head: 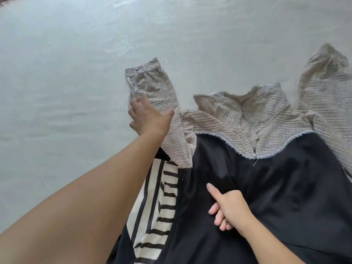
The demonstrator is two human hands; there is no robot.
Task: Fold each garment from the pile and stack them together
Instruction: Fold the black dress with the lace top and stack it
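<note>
Dress spread flat, left sleeve under your left hand

The dress [266, 187] lay face up on the pale bedsheet [57, 92], collar away from you, partly over a striped garment [162, 197]; its left lace sleeve [152, 86] ran long-axis away from you and slightly leftward, cuff farthest out. Your left hand [148, 119] was much the nearer, resting on that sleeve with fingers fairly straight, not visibly pinching. Your right hand [228, 208] pressed the black bodice, forefinger extended, other fingers loosely curled, gripping nothing. You would likely fold the sleeve inward across the bodice
</note>
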